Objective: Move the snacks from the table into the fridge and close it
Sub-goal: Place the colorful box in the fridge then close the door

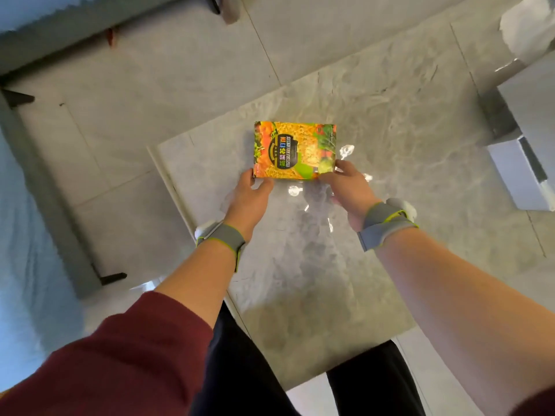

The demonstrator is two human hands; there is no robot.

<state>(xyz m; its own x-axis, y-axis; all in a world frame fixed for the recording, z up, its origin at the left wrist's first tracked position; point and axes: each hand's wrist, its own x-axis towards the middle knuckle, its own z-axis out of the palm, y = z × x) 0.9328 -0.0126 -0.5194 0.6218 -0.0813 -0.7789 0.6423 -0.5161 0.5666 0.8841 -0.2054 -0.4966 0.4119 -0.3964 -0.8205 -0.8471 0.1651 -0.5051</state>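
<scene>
Biscuit box [295, 151] — "VEGETABLE" lettering — between left hand [251, 197], right hand [350, 187]

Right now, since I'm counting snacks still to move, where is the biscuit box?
In the head view the biscuit box is mid-frame over the marble table, left hand and right hand holding its near corners.

Head camera looks steeply down, close over the table [375, 121] and floor [180, 70]
</scene>
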